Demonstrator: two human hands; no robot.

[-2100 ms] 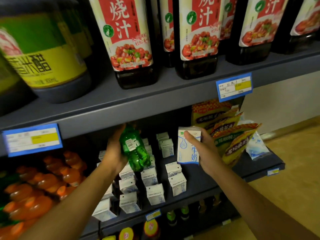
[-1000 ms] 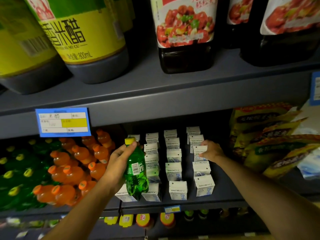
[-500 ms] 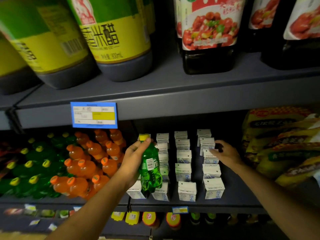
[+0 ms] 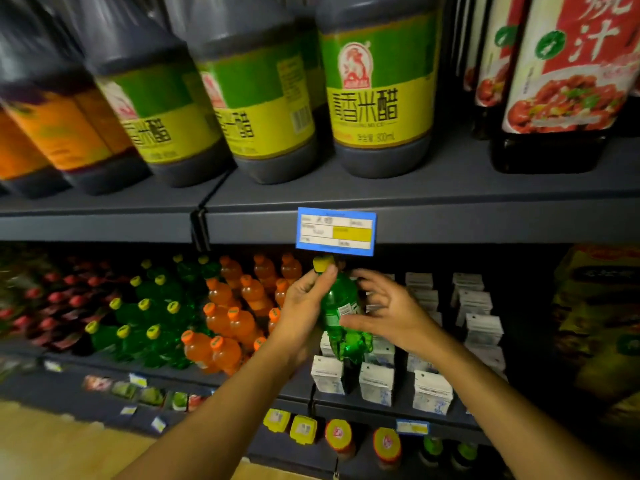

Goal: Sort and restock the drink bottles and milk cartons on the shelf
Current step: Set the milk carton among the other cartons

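Observation:
My left hand (image 4: 304, 313) grips a green drink bottle (image 4: 341, 313) with a yellow cap, upright in front of the middle shelf (image 4: 381, 403). My right hand (image 4: 388, 313) is beside the bottle with spread fingers, its thumb touching the bottle's label side. Behind and right of the bottle stand rows of white milk cartons (image 4: 433, 391). Left of my hands stand orange bottles (image 4: 225, 320), then green bottles (image 4: 152, 327), then dark red-capped bottles (image 4: 55, 306).
The upper shelf (image 4: 415, 216) carries large vinegar jugs (image 4: 381, 88) and sauce bottles (image 4: 568, 81), with a blue price tag (image 4: 336, 231) on its edge just above the bottle cap. Yellow snack bags (image 4: 595, 323) fill the right. Small bottles stand on the lower shelf.
The view has swung left. My right hand has left the milk cartons and come over to the green bottle, which my left hand still holds, now raised slightly toward the price tag.

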